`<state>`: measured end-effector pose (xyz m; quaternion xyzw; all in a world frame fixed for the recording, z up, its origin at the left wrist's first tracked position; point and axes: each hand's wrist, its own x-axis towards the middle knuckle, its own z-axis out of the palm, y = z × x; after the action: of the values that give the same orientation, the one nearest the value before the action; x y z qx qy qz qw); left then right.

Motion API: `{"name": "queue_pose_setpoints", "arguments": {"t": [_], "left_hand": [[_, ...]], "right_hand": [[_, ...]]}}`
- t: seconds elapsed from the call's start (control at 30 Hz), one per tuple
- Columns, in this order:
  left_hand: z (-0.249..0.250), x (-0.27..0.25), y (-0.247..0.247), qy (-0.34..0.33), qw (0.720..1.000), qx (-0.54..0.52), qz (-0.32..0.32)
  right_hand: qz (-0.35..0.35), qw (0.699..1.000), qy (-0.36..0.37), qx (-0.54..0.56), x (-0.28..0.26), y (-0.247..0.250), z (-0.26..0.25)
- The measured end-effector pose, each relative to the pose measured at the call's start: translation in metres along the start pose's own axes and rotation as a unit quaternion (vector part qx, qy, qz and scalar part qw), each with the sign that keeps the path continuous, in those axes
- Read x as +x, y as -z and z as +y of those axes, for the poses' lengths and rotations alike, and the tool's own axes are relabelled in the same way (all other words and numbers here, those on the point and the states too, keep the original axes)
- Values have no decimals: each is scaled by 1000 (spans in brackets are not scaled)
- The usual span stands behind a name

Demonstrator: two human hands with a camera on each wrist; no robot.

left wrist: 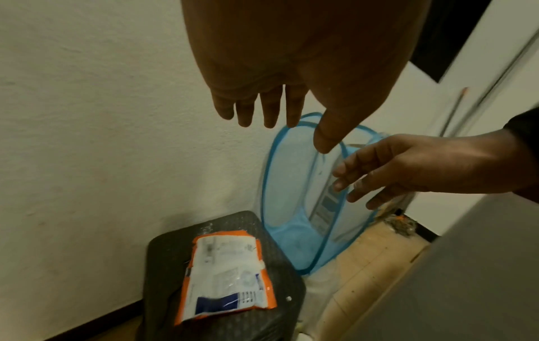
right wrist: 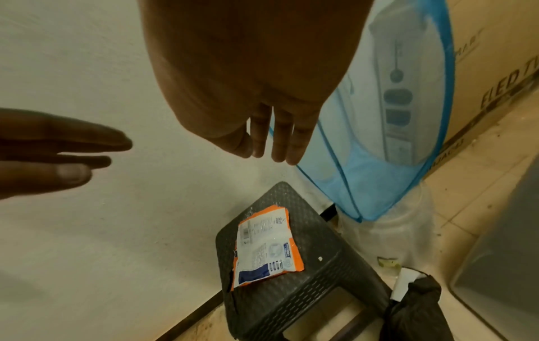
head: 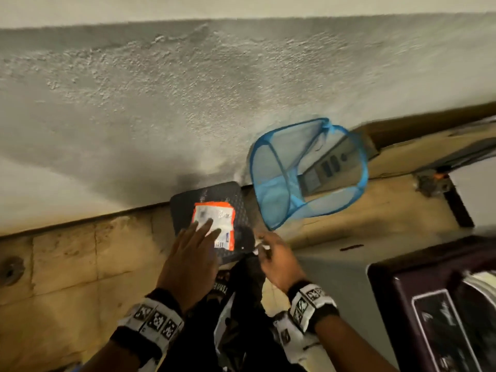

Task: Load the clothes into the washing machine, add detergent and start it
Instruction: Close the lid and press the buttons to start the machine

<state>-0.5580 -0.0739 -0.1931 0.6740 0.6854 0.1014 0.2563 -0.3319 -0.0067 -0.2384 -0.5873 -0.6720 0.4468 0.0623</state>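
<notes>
An orange and white detergent packet [head: 214,222] [left wrist: 227,276] [right wrist: 264,244] lies flat on a dark plastic stool [head: 241,200] [left wrist: 169,253] [right wrist: 321,265] by the wall. My left hand [head: 193,245] [left wrist: 268,110] hovers above the packet, fingers straight, holding nothing. My right hand [head: 271,251] [right wrist: 271,147] hangs just right of it, fingers relaxed and empty. A blue mesh laundry basket [head: 308,170] [left wrist: 291,207] [right wrist: 379,161] stands empty right of the stool. The washing machine [head: 440,304] shows at the lower right, its dark top frame in view.
A rough pale wall [head: 188,103] runs behind the stool. A grey appliance [head: 330,165] stands behind the basket, with a cardboard box [right wrist: 496,80] beside it. A black garment or bag [right wrist: 417,309] lies on the tiled floor [head: 67,264] near my feet.
</notes>
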Motion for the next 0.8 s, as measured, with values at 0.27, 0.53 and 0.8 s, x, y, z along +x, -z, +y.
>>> {"name": "queue_pose_setpoints", "arguments": {"t": [0.27,0.53,0.8], "left_hand": [[136,27,4,-218,975,17,-36],[281,69,-34,-363,916,68,-158],[380,86,-98,-435,847,163,-256]], "right_hand": [[127,991,13,-26,-127,96,27],[272,957,-100,-29,-264,153,113],[400,901,-164,-27,-371,172,167]]}}
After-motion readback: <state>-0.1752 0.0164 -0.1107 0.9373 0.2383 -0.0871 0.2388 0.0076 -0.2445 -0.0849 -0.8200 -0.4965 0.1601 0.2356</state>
